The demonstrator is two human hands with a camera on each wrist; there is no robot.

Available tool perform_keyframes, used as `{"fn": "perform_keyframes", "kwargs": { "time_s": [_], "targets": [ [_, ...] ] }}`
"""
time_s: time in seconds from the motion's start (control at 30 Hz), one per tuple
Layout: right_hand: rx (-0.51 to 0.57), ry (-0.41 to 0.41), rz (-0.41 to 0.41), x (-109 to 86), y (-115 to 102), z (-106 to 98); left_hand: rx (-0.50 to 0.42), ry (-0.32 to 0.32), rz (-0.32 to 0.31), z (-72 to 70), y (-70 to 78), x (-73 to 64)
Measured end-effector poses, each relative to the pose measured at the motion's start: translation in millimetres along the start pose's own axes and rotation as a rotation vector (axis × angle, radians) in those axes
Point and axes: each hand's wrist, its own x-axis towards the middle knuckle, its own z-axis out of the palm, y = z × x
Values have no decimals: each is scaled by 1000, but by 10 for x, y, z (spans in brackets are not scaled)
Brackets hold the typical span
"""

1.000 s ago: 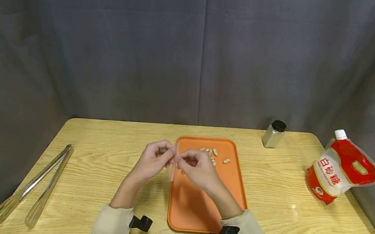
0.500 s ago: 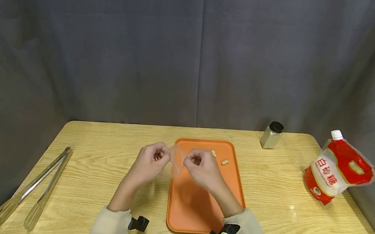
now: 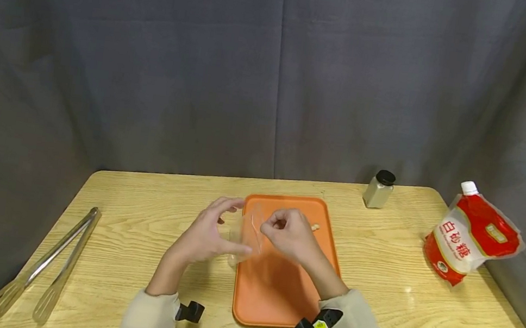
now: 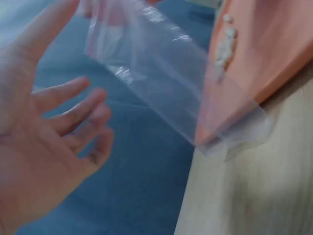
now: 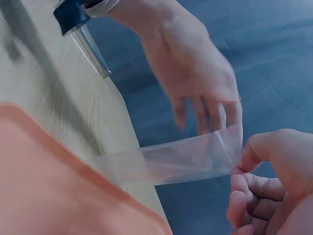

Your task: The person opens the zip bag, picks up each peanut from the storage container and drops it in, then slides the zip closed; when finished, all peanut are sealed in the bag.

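Observation:
A clear plastic zip bag (image 4: 151,73) with a faint reddish line near its mouth hangs between the hands over the left edge of the orange tray (image 3: 270,302). My right hand (image 3: 287,235) pinches the bag at its mouth between thumb and forefinger, as the right wrist view shows. My left hand (image 3: 207,234) is spread beside the bag, thumb and fingers wide apart, gripping nothing. Several peanuts (image 4: 226,51) lie on the tray; in the head view my right hand hides most of them, leaving one peanut (image 3: 315,227) showing.
Metal tongs (image 3: 53,264) lie at the table's left side. A small jar (image 3: 379,190) with a black lid stands at the back right. Farther right is a red and white sugar pouch (image 3: 471,236) with a white cap. A dark curtain (image 3: 273,78) backs the wooden table (image 3: 149,210).
Both hands pinched the bag's mouth together, then drew apart. The left hand has since let go and spread its fingers, while the right hand keeps its pinch on the bag.

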Motion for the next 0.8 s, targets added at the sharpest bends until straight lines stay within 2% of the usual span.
{"fn": "perform_keyframes", "kwargs": {
  "time_s": [0.07,0.13,0.23,0.4,0.53,0.8],
  "targets": [
    [-6,-14,2,10,-20,-5,35,-72,4,50,-15,8],
    [-16,-29,8,21,-35,-5,57,-107,9,98,-30,21],
    [-23,-43,18,35,-42,0,41,-75,22,129,-60,29],
    [-24,-36,36,48,-3,10,-21,-4,55,100,-112,23],
    [-19,-30,36,46,23,16,-43,-13,62,83,-138,32],
    [4,-40,28,40,18,17,-33,-27,32,83,-170,36]
  ]
}}
